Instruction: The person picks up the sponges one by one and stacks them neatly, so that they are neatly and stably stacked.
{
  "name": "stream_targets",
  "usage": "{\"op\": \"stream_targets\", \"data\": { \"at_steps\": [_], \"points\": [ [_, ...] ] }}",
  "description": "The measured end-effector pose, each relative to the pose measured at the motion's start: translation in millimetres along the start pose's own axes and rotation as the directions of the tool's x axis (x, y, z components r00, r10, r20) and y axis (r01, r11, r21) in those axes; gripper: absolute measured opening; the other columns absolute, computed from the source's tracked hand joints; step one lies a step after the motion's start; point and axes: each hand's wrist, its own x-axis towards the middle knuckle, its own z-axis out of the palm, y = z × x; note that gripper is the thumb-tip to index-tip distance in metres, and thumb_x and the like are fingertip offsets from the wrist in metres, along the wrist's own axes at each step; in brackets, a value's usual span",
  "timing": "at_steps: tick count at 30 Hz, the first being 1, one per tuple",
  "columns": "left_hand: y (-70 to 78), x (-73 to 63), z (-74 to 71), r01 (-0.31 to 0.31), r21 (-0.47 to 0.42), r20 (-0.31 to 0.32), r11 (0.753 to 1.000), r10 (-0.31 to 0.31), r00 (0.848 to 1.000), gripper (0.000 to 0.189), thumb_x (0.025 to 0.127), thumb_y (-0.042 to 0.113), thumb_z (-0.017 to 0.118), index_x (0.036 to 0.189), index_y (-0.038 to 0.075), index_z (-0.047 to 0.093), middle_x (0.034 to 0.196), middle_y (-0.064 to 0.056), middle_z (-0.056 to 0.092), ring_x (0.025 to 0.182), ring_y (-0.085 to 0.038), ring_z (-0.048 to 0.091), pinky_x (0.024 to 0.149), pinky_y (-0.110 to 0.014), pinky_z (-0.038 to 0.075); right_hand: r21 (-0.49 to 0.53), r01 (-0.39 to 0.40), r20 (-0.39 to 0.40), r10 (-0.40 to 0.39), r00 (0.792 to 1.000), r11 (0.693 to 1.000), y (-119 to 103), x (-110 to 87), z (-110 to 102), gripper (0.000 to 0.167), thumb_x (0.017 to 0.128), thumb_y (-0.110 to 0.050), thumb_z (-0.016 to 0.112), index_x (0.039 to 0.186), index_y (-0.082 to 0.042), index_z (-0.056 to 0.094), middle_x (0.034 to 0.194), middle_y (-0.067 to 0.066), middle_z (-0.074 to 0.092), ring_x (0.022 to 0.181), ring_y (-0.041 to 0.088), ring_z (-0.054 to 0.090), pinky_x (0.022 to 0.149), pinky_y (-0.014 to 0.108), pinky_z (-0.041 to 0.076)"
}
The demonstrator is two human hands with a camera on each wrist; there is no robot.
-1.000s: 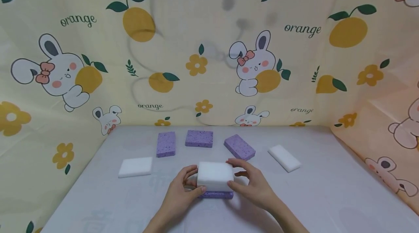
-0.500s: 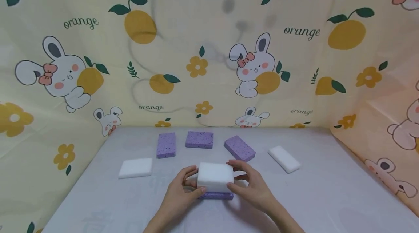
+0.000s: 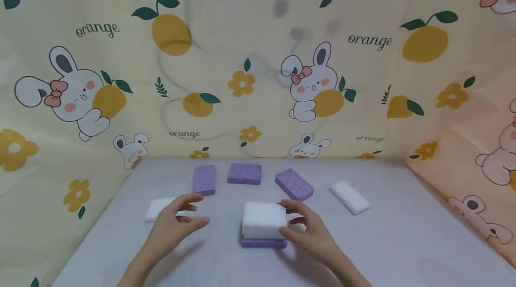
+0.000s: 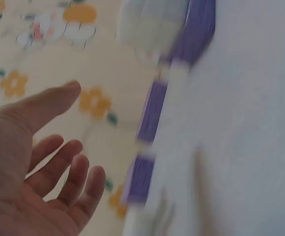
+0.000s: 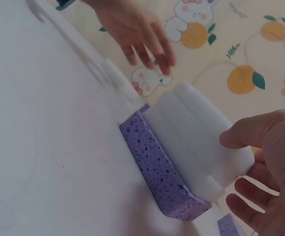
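In front of me, a purple sponge [image 3: 264,243] lies flat at the bottom of a small stack. White sponges [image 3: 264,220] sit in layers on top of it, and the right wrist view shows the lines between them. My right hand [image 3: 312,229] holds the top white block at its right end, thumb on the near face and fingers behind, partly hidden. To the left of the stack my left hand [image 3: 173,224] is in the air, fingers apart and holding nothing. It overlaps a flat white sponge [image 3: 155,210] in the head view.
Along the back of the table [image 3: 363,251] lie three purple sponges, at left [image 3: 204,179], middle [image 3: 244,173] and right [image 3: 294,184]. Another white sponge [image 3: 349,197] lies at the right. A printed cloth [image 3: 225,32] with rabbits and oranges hangs behind and at the sides.
My left hand has let go of the white block and moved left, away from the stack. My right hand stays on the block's right end.
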Motion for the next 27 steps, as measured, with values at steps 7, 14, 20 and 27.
{"op": "stream_targets", "data": {
  "at_steps": [7,14,20,27],
  "points": [
    [-27.0,4.7,-71.5,-0.034,0.32,-0.021,0.947,0.043,0.999,0.068,0.078,0.042,0.083,0.133,0.012,0.057,0.129,-0.013,0.06,0.108,-0.032,0.058,0.084,-0.042,0.054,-0.016,-0.006,-0.003,0.006,1.0,1.0,0.0,-1.7,1.2,0.053,0.081,-0.005,0.08,0.13,-0.007,0.058,0.128,0.004,0.061,0.111,0.024,0.056,0.087,0.039,0.053],
    [-46.8,13.8,-107.6,0.064,0.392,0.006,0.918,-0.072,0.997,0.081,0.08,0.046,0.08,0.141,0.005,0.047,0.137,-0.023,0.05,0.113,-0.042,0.052,0.086,-0.051,0.053,-0.016,0.013,0.001,-0.013,1.0,1.0,1.2,-1.4,-1.8,0.054,0.081,-0.006,0.081,0.13,-0.004,0.058,0.131,0.007,0.06,0.119,0.025,0.055,0.092,0.047,0.05],
    [-54.4,18.7,-118.3,0.08,0.412,0.06,0.908,-0.115,0.992,0.085,0.077,0.045,0.083,0.142,0.004,0.046,0.138,-0.026,0.048,0.111,-0.045,0.053,0.084,-0.054,0.052,0.002,-0.015,0.018,0.015,1.0,1.0,2.3,-1.3,-1.5,0.056,0.082,-0.007,0.08,0.133,-0.001,0.057,0.134,0.008,0.059,0.12,0.027,0.054,0.094,0.047,0.049],
    [-61.6,29.5,-118.1,0.069,0.432,0.097,0.899,-0.123,0.988,0.088,0.075,0.046,0.084,0.142,0.004,0.046,0.138,-0.026,0.048,0.114,-0.047,0.051,0.085,-0.056,0.052,-0.002,-0.053,0.019,0.053,0.998,0.999,1.5,-1.8,-1.5,0.056,0.082,-0.01,0.08,0.133,-0.006,0.058,0.132,0.006,0.06,0.118,0.025,0.055,0.094,0.045,0.05]
  ]
}}
